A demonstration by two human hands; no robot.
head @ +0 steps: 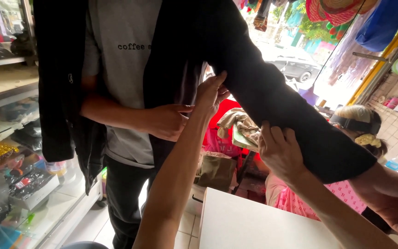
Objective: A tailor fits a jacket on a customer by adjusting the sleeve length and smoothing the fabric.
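Figure: fitting of a black jacket point(263, 87), seen from the head camera. The jacket is worn by a second person in a grey T-shirt point(123, 60), whose sleeved arm is stretched out across the view toward the lower right.

Left hand point(210, 94): raised to the underarm of the jacket, fingers loosely extended and partly open, the fingertips touching the dark cloth where sleeve meets body. Whether any fabric is actually pinched cannot be told.

Right hand point(279, 150): curled around the underside of the black sleeve point(328, 147) near the elbow, fingers closed onto the cloth and holding it from below.

The wearer's own hand point(164, 121) rests against the jacket front at the waist; it is not the camera wearer's.

Risks, as judged from this arrangement: the light fingertip contact at the underarm may slip, letting the seam shift. A firm pull by the right hand may drag the sleeve down the arm or twist it, so its lie looks false. If the wearer lowers the outstretched arm, the cloth bunches.

Surroundings: a white tabletop point(254, 226) below, a glass display case point(19, 184) at left, and a seated person in a pink top point(300, 200) behind.
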